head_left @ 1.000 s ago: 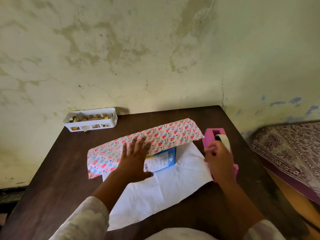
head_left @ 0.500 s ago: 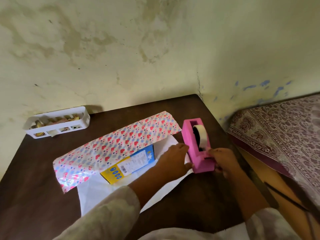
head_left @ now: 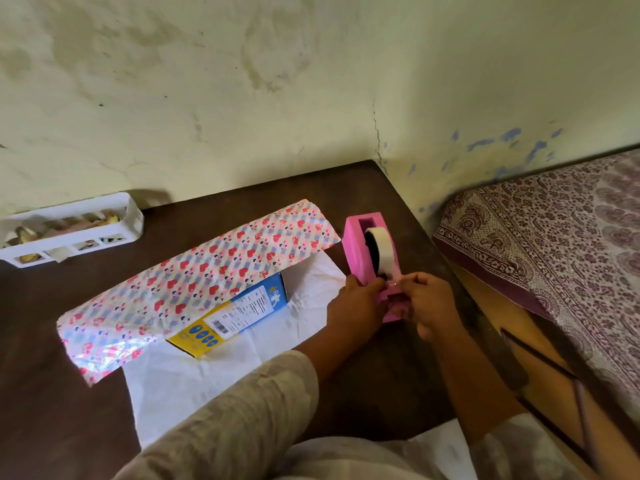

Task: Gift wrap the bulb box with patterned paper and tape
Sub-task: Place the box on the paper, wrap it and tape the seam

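Observation:
The bulb box (head_left: 239, 311), blue, white and yellow, lies on the white inner side of the patterned paper (head_left: 194, 282). A flap with red hearts is folded over its far half. To the right stands a pink tape dispenser (head_left: 370, 251) with a white roll of tape (head_left: 381, 244). My left hand (head_left: 356, 306) grips the dispenser's near left side. My right hand (head_left: 426, 303) pinches the tape's free end at the cutter.
A dark wooden table (head_left: 52, 410) stands in a wall corner. A white slotted tray (head_left: 69, 230) with small items sits at the back left. A bed with a patterned cover (head_left: 561, 244) is close on the right.
My left hand left the folded flap and came over to the dispenser. My right hand shifted to the tape end at the cutter. The view swung right.

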Tool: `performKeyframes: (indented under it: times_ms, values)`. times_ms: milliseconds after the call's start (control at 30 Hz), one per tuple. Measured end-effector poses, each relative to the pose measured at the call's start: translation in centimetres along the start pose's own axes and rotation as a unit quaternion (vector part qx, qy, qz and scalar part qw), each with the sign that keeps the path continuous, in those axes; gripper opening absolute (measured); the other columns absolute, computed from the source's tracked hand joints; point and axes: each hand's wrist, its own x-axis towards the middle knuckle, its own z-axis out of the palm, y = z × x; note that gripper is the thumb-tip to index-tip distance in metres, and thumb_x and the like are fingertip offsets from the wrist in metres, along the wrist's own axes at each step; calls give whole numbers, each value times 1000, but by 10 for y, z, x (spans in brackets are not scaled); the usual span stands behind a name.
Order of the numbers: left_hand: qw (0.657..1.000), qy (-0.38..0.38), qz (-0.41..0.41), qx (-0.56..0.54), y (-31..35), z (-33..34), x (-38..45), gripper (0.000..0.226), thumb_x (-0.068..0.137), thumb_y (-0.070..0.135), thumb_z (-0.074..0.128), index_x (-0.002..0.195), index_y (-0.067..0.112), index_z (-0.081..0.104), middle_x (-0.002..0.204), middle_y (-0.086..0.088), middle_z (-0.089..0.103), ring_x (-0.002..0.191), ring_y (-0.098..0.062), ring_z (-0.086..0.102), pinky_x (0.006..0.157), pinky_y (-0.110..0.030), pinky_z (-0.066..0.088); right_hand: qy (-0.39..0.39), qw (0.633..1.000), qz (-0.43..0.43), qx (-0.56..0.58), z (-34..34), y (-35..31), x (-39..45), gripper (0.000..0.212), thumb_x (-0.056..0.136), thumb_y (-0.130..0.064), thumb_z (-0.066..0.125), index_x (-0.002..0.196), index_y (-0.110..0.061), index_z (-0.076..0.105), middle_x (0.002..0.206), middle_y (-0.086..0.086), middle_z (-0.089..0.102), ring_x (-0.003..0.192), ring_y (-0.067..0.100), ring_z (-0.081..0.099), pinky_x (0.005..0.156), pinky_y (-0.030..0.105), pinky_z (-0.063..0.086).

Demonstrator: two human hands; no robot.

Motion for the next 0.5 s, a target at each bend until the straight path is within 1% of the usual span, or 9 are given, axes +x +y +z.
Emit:
performKeyframes:
  times_ms: [100, 233, 367, 433, 500]
  values:
    - [1000, 11, 5, 4, -2, 2, -2, 39, 96, 40, 47, 134, 30, 42, 134, -9, 47, 120, -30, 50, 96, -38, 45, -1, 1000, 6, 26, -1, -1, -8, 14, 89, -13, 58, 98, -3, 60, 98, 17, 66, 85, 30, 66, 61, 35, 53]
    - [1000, 19, 14, -9, -3, 5, 0, 39, 96, 41, 47, 132, 27, 44, 129, -8, 53, 115, -28, 54, 93, -39, 48, 4, 999, 26, 24, -5, 10, -14, 18, 90, -13, 57, 102, 0, 60, 102, 17, 65, 89, 30, 65, 67, 37, 56]
    - [1000, 21, 23, 2, -6, 7, 3, 38, 95, 44, 46, 129, 26, 44, 125, -6, 54, 111, -25, 55, 90, -37, 49, 0, 998, 55, 33, -7, 20, -16, 14, 89, -16, 58, 97, -5, 60, 102, 12, 63, 93, 25, 63, 71, 37, 56]
    - [999, 27, 28, 9, -7, 8, 4, 39, 95, 45, 45, 129, 25, 43, 124, -6, 55, 110, -24, 55, 89, -36, 48, 6, 999, 34, 16, -6, 24, -17, 12, 88, -16, 59, 94, -6, 61, 100, 10, 63, 91, 21, 62, 70, 35, 56]
    - [999, 27, 32, 13, -8, 9, 4, 41, 95, 47, 45, 130, 25, 43, 124, -6, 54, 111, -25, 55, 89, -36, 48, 19, 1000, 4, -14, -5, 28, -18, 4, 88, -15, 60, 87, -12, 61, 96, 6, 63, 89, 17, 60, 68, 33, 55]
